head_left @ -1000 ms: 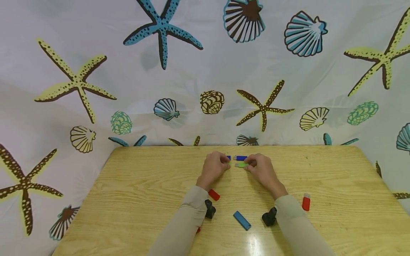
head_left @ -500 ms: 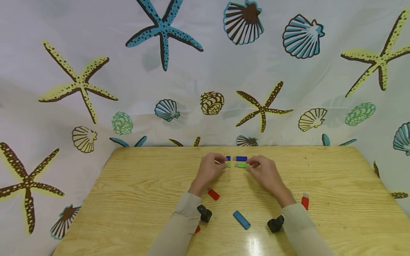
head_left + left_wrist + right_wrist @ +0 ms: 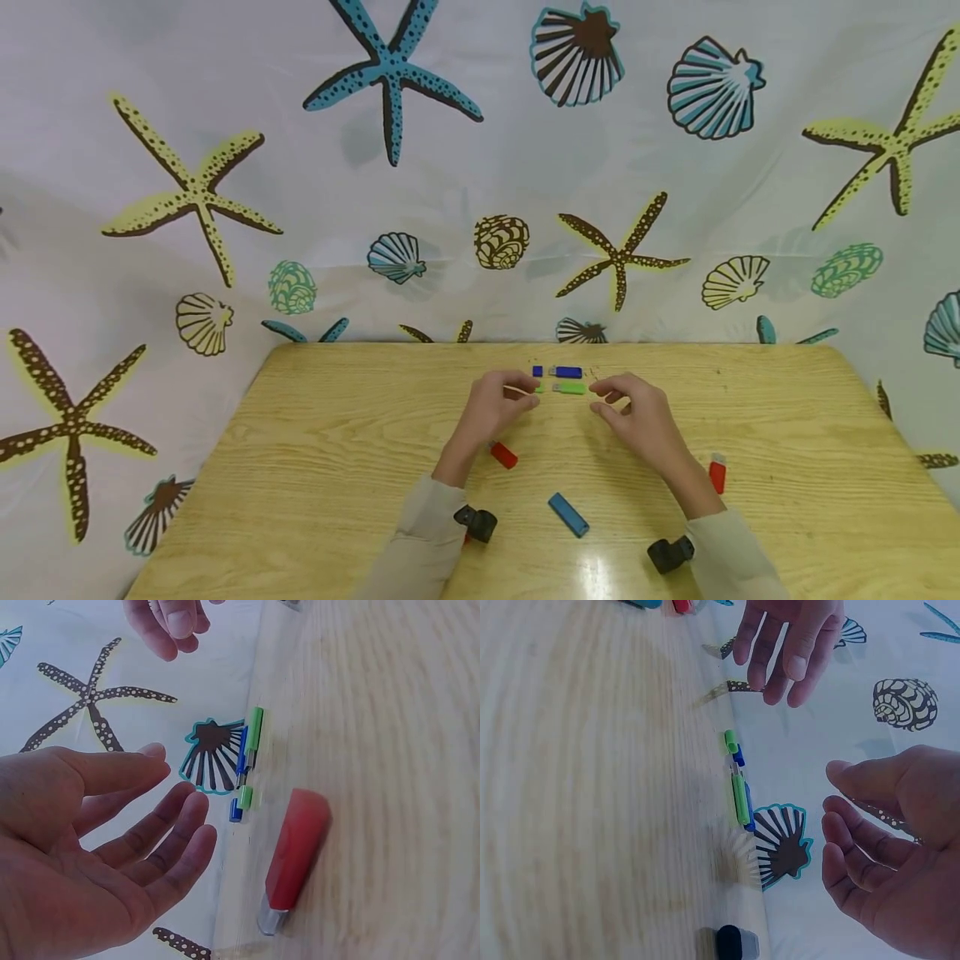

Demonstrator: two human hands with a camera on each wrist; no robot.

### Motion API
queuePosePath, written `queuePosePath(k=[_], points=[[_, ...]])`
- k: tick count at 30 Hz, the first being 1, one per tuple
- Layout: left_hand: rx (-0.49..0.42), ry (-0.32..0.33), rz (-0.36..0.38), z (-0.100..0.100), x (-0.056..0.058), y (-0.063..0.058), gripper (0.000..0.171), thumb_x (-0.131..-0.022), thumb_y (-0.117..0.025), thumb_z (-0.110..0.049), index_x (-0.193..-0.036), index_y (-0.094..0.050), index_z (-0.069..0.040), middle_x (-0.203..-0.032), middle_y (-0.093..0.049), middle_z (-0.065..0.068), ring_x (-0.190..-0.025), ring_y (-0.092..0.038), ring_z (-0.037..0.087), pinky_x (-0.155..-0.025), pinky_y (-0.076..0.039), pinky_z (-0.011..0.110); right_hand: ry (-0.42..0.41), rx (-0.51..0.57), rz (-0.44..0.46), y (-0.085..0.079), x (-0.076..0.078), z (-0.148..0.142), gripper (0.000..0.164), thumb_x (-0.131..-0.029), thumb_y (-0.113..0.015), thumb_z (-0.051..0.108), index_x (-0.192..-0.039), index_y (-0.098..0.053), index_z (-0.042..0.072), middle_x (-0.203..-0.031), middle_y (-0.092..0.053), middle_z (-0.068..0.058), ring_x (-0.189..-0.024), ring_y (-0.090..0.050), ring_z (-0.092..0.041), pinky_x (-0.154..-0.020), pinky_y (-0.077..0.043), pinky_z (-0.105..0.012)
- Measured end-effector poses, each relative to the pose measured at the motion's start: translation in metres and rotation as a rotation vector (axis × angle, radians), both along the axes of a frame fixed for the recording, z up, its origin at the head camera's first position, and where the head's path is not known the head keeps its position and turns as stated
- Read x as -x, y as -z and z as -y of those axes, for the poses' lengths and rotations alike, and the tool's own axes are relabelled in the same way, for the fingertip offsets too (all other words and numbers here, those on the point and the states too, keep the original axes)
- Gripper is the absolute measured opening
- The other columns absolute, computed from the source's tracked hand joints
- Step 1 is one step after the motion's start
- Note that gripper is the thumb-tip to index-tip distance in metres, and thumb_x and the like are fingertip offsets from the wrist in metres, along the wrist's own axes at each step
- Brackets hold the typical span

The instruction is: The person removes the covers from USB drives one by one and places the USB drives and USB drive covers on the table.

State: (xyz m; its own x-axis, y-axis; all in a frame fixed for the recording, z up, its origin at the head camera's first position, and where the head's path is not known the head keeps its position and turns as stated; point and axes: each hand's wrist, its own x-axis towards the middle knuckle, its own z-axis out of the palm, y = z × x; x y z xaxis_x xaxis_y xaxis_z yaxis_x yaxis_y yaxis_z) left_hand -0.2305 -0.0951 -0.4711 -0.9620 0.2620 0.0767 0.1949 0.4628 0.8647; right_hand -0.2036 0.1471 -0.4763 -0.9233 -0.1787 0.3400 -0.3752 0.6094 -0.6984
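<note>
A green USB stick (image 3: 572,389) and a blue USB stick (image 3: 567,372) lie parallel near the table's far edge, metal plugs pointing left. Their small caps, a green cap (image 3: 540,389) and a blue cap (image 3: 537,372), sit apart from them on the left. My left hand (image 3: 491,408) hovers just left of the caps, its fingers relaxed and holding nothing, as the left wrist view confirms; it partly covers the green cap in the head view. To the right of the sticks is my right hand (image 3: 637,414), thumb and fingers apart, with nothing between them.
A red USB stick (image 3: 503,455) lies beside my left forearm, another red USB stick (image 3: 717,475) by my right wrist. Nearer the front is a blue-grey stick (image 3: 567,515). Black wrist cameras (image 3: 480,523) stick out from both wrists. A patterned cloth (image 3: 442,183) hangs behind the table (image 3: 337,433).
Both hands have drawn back from the sticks and caps and spread apart. The right hand's fingers have left the green stick, and both caps show more fully.
</note>
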Motion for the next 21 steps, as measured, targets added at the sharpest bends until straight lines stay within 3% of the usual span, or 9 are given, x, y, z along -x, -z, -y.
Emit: queuePosePath(k=[7,16,21], points=[[-0.059,-0.007,-0.057,-0.002,-0.015,-0.001,0.021,-0.096,-0.071,-0.004,-0.116,-0.075,0.001,-0.114,-0.071,0.020,-0.101,-0.069,0.035,-0.084,-0.060,0.042,0.016,-0.009,-0.038,-0.001,-0.015,-0.004,0.021,-0.090,-0.079,0.005,-0.111,-0.075,0.005,-0.106,-0.073,-0.009,-0.092,-0.067,-0.025,-0.072,-0.058,-0.041],[-0.166,-0.027,-0.074,-0.010,-0.032,-0.002,0.020,-0.098,-0.070,-0.007,-0.117,-0.074,-0.004,-0.117,-0.071,0.016,-0.104,-0.068,0.035,-0.089,-0.058,0.045,0.039,0.000,-0.090,-0.001,-0.031,-0.013,0.023,-0.089,-0.080,0.003,-0.111,-0.074,0.005,-0.104,-0.072,-0.010,-0.088,-0.067,-0.021,-0.069,-0.059,-0.042],[-0.208,-0.007,-0.077,-0.017,-0.036,0.000,0.024,-0.097,-0.072,-0.008,-0.121,-0.074,-0.006,-0.120,-0.070,0.013,-0.107,-0.068,0.031,-0.090,-0.058,0.044,0.065,-0.015,-0.158,0.003,-0.038,-0.019,0.025,-0.085,-0.082,-0.001,-0.108,-0.074,0.002,-0.099,-0.072,-0.010,-0.080,-0.066,-0.020,-0.063,-0.059,-0.036]])
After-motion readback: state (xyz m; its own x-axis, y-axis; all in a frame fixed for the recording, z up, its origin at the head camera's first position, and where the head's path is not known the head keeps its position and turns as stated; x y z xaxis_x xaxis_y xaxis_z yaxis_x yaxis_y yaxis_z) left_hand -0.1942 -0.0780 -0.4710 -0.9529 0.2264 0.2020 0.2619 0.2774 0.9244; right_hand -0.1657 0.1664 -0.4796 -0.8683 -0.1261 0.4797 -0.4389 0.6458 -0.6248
